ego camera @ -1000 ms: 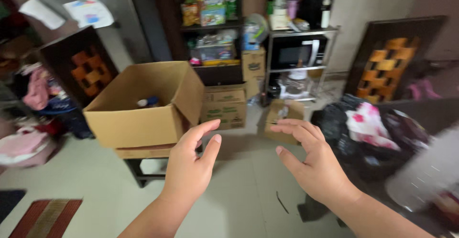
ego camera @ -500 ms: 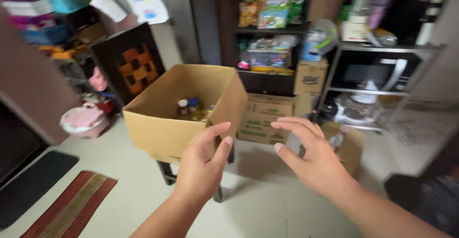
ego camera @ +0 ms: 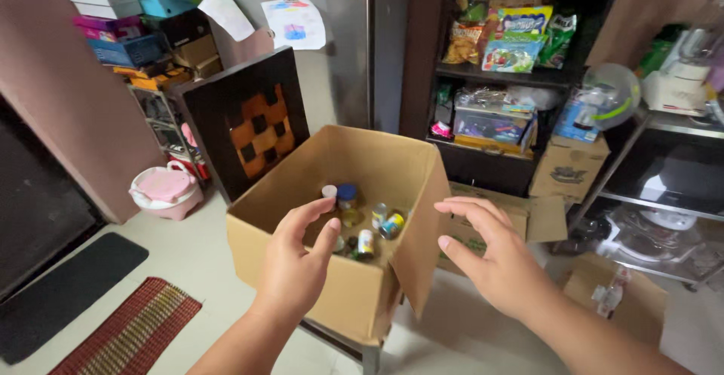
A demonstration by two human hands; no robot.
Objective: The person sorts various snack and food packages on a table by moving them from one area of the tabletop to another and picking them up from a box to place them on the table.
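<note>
Both hands closer to cardboard box [ego camera: 354, 300] w/ jars; left hand [ego camera: 296, 263], right hand [ego camera: 494, 258] fingers spread, empty.

A single view from a head-worn camera, angled down and forward across a cluttered room. Both forearms rise from the bottom edge — left hand [ego camera: 294, 269] and right hand [ego camera: 501, 266] close to the lens — over an open cardboard box [ego camera: 332, 292] just beyond. Pantry shelves [ego camera: 520, 81] stand farther back, facing the camera.
</note>
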